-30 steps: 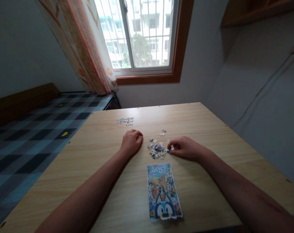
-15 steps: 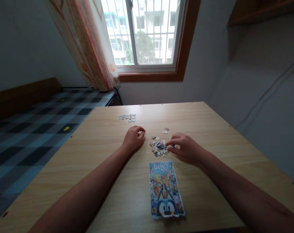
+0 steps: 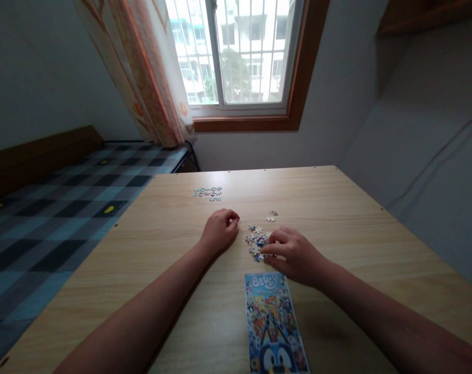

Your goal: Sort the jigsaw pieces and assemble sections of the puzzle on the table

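A small heap of jigsaw puzzle pieces (image 3: 256, 241) lies on the wooden table, some showing pale backs and others blue or purple print. My right hand (image 3: 294, 254) reaches over the heap's right side, its fingers apart and touching the pieces, hiding part of them. Just left of the heap, my left hand (image 3: 221, 228) rests on the table with fingers curled in to the thumb; whatever may be between them is hidden. Nearer to me lies a blue Bluey picture sheet (image 3: 272, 317), cut off by the bottom of the view.
Joined puzzle pieces (image 3: 207, 192) form rows toward the table's far left. A few loose pieces (image 3: 272, 215) sit beyond the heap. A bed with a checked cover (image 3: 83, 202) stands left of the table (image 3: 161, 223), and a window (image 3: 251, 62) is behind it.
My right hand has moved slightly left and nearer over the heap, its fingers shifting among the pieces. The left hand stays curled. The whole view has tilted a little.
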Action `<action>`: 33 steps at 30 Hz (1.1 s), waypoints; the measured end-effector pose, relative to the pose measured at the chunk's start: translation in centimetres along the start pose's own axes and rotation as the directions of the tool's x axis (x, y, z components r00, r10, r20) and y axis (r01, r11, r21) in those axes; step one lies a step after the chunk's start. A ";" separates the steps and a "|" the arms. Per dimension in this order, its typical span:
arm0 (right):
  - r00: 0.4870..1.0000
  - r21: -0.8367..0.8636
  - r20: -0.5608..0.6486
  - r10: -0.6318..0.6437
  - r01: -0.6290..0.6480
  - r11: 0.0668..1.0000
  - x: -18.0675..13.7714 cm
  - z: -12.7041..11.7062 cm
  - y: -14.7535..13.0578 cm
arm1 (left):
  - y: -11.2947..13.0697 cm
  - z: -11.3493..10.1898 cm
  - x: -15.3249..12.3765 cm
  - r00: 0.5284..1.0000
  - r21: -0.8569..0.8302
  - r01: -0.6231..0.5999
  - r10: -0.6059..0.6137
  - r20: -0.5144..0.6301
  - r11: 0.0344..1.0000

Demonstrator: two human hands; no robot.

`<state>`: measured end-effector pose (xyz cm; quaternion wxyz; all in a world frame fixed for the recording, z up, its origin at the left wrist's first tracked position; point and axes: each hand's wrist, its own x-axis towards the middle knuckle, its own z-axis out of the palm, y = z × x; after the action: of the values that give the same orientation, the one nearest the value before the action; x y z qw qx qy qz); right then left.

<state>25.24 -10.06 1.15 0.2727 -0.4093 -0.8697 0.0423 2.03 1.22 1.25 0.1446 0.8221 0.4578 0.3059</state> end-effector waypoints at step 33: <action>0.967 -0.091 -0.169 0.192 -0.210 0.974 -0.3 -0.2 1.4 | 2.7 -0.4 -1.6 0.860 -0.036 -0.440 0.433 0.269 0.897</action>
<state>26.43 -9.40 0.77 0.3130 -0.5116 -0.8001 -0.0099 2.99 -1.59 2.41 0.1219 0.9402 0.2395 0.2094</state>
